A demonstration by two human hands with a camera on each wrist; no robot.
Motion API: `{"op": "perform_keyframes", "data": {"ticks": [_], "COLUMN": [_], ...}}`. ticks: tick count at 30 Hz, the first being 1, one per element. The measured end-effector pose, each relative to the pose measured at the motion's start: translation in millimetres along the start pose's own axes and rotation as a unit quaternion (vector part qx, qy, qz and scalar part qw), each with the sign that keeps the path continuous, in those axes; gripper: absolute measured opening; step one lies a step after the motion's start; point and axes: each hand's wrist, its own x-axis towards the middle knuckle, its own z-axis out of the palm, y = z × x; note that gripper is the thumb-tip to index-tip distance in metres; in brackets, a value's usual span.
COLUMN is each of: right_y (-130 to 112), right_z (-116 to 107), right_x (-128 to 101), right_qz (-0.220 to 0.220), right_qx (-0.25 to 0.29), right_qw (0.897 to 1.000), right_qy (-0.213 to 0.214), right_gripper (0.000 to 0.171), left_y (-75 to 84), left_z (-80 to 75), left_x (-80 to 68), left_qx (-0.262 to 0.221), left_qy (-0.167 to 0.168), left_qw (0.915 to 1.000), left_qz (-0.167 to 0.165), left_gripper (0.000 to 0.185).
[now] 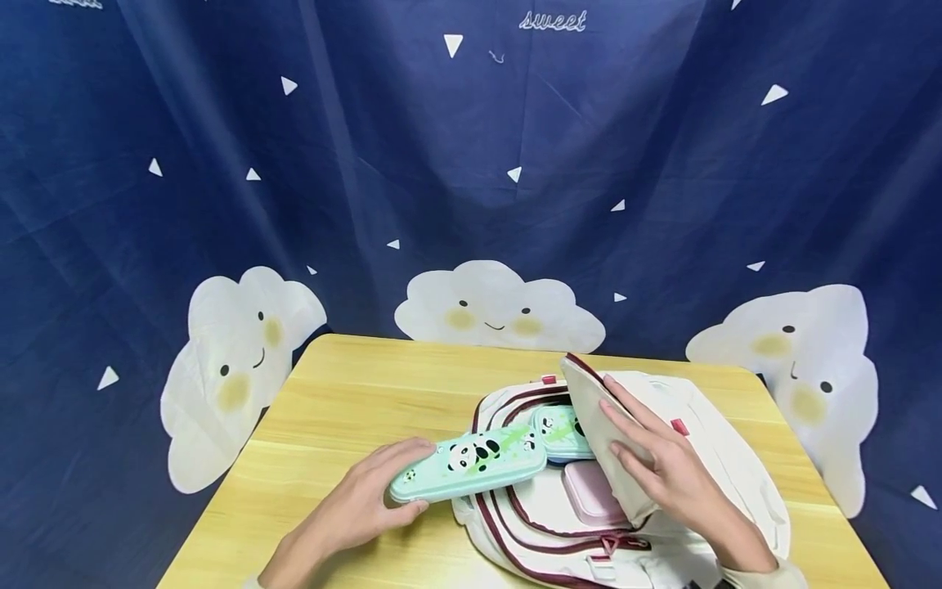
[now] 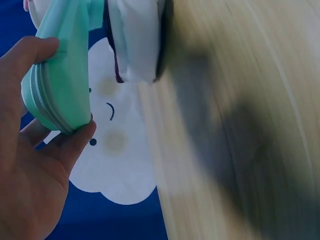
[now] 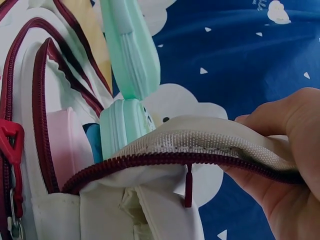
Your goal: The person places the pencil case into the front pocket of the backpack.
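My left hand grips one end of a long mint-green pencil case printed with pandas, thumb on one side and fingers on the other. Its far end overlaps the open front pocket of a white backpack with dark red zippers. With my right hand I hold the pocket's flap back, thumb and fingers on either side of its zippered edge. Inside the pocket are a second mint panda case, a pink case and a blue item, partly hidden.
The backpack lies on the right part of a light wooden table. A dark blue curtain with smiling clouds and white triangles hangs behind. A red zipper pull dangles by the pocket.
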Motion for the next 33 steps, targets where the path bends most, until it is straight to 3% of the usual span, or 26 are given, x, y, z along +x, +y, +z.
{"op": "perform_keyframes", "data": {"ticks": [6,15,23,33], "right_y": [-3.7,-17.5,-19.3,-23.3], "right_z": [2.6,10.9,15.1,18.8], "right_x": [2.3,3.3,3.8,4.4], "right_qz": [0.006,0.061,0.068,0.078], "right_qx": [0.002,-0.004,0.051,0.077], "right_qw": [1.000,0.998,0.996,0.994], "right_qy": [0.005,0.020,0.021,0.027], "right_gripper": [0.075,0.071,0.067,0.067], "left_y": [16.2,41.1,58.5,78.2], "left_z": [6.6,28.6,48.1,84.5], "left_x": [0.5,9.9,31.8,62.3], "left_qx": [-0.014,0.006,-0.008,-0.016], "left_qy": [-0.025,-0.030,-0.001,-0.010], "left_qw": [0.9994,0.9980,0.9969,0.9946], "left_qz": [0.018,0.055,0.078,0.102], "left_gripper": [0.071,0.071,0.071,0.069]}}
